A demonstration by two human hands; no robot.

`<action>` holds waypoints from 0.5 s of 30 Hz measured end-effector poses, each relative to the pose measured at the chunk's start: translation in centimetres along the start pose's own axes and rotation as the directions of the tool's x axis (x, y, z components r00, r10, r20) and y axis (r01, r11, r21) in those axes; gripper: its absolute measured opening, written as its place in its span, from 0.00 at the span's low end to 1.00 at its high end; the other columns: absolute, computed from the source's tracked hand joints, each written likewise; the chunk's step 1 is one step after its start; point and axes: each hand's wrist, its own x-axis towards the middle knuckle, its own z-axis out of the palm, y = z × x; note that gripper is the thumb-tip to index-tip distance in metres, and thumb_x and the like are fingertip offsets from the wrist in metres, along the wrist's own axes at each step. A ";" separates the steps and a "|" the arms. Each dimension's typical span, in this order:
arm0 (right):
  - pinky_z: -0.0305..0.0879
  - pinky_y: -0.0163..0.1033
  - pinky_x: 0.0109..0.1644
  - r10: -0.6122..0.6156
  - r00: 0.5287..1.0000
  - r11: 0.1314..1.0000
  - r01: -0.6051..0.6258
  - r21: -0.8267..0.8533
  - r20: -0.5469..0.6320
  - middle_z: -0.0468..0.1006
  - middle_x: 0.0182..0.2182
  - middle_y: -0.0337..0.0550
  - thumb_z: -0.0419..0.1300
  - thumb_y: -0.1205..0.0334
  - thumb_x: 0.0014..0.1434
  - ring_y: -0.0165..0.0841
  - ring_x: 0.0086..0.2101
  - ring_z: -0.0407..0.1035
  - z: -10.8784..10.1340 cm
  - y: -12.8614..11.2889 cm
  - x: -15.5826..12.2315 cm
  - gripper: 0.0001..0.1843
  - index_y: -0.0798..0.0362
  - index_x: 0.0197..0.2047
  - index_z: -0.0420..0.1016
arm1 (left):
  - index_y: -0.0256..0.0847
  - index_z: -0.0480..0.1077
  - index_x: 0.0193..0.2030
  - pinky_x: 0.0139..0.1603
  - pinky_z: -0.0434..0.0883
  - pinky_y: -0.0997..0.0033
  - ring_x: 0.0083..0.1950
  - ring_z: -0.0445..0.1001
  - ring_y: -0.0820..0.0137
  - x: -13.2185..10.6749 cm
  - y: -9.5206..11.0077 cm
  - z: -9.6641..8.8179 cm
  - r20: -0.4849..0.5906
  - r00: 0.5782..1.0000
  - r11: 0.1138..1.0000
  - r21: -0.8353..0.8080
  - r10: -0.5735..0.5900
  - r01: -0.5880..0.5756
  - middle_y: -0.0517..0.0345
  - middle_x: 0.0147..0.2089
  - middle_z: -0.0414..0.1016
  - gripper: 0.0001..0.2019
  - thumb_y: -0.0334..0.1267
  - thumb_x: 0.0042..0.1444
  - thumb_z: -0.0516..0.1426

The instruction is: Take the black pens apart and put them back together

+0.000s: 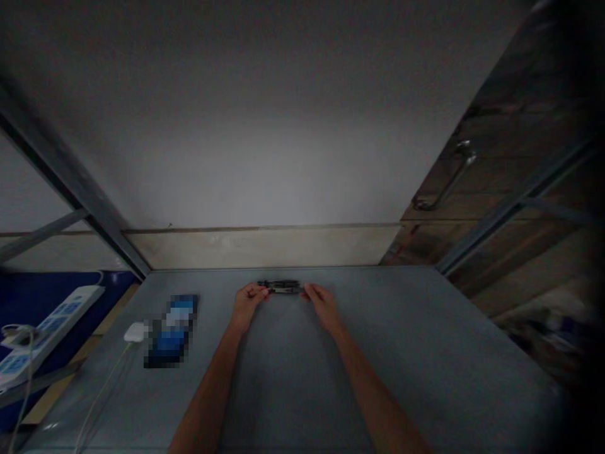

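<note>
Nearest of all, two bare forearms (pixel 208 397) rising from the bottom edge of the view, with the left hand (pixel 246 307) and right hand (pixel 324 307) close together, palms down, above a matte grey counter (pixel 425 340). Fingers of the left hand (pixel 259 291) on one end of a narrow dark bar (pixel 280 287), fingers of the right hand (pixel 309 291) on the other – both sets almost closed, pinching it from either side. Bar lying crosswise at the tips of the hands, with a pale glint along its middle, too dark and small to identify.

Just left of the left hand, a flat blue-and-white rectangular object (pixel 171 331), pixelated beyond recognition, on the counter. Touching its left edge, a small white charger (pixel 136 332), with a thin white cable (pixel 101 391) trailing toward the near left. Farther left, beyond the counter, a long white power strip with blue panels (pixel 51 337) over a dark navy surface (pixel 101 287).

Past the far edge of the counter, a beige band (pixel 259 247) beneath a pale grey wall (pixel 255 139) – a diagonal grey metal post (pixel 75 183) at left, and at right a dark wood-grain panel (pixel 510 145) bearing a curved metal handle (pixel 449 176).
</note>
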 end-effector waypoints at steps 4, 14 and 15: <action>0.64 0.38 0.35 -0.018 0.999 1.000 0.017 0.024 0.037 0.77 0.23 0.42 0.55 0.42 0.60 0.38 0.28 0.71 0.4 -0.2 -0.2 0.23 0.52 0.25 0.74 | 0.42 0.75 0.27 0.39 0.73 0.62 0.31 0.77 0.65 0.3 -0.8 0.1 -0.046 0.999 0.993 -0.119 -0.008 0.003 0.55 0.28 0.81 0.18 0.56 0.47 0.64; 0.64 0.38 0.38 -0.036 0.992 0.997 0.027 0.076 0.119 0.76 0.27 0.39 0.58 0.48 0.60 0.37 0.31 0.71 2.0 0.1 -1.0 0.15 0.50 0.32 0.76 | 0.41 0.79 0.37 0.39 0.73 0.66 0.33 0.76 0.68 1.3 -1.8 0.0 -0.116 0.993 0.963 -0.268 -0.035 0.003 0.54 0.35 0.81 0.19 0.54 0.48 0.64; 0.64 0.38 0.37 -0.034 0.991 0.997 0.023 0.080 0.132 0.76 0.27 0.39 0.58 0.48 0.60 0.36 0.31 0.71 2.0 0.0 -0.9 0.15 0.50 0.32 0.76 | 0.41 0.80 0.37 0.39 0.73 0.66 0.32 0.75 0.68 1.2 -1.7 0.0 -0.113 0.993 0.965 -0.263 -0.034 0.003 0.54 0.36 0.81 0.18 0.53 0.48 0.64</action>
